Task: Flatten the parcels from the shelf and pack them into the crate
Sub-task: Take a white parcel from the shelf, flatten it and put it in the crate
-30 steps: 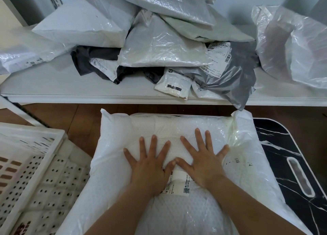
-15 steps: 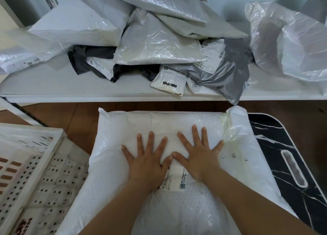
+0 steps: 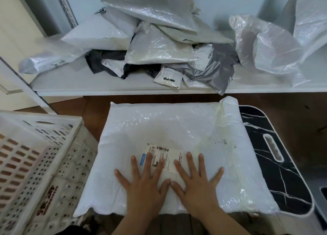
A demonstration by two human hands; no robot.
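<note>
Left hand (image 3: 145,187) and right hand (image 3: 196,185), fingers spread flat, gripping nothing, pressing puffy white bubble-plastic parcel (image 3: 177,128) against black marble-patterned worktop (image 3: 276,173) to squeeze air out; white perforated plastic crate (image 3: 35,164) alongside for packing.

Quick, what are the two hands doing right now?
Left hand: open, fingers spread, pressing flat on the white parcel.
Right hand: open, fingers spread, pressing the same parcel.

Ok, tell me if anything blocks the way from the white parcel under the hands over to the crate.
Nothing visible does. The white parcel lies on the black marbled surface under both flat hands, left hand and right hand. The crate stands open right beside its left edge, with only a narrow strip of floor between.
</note>
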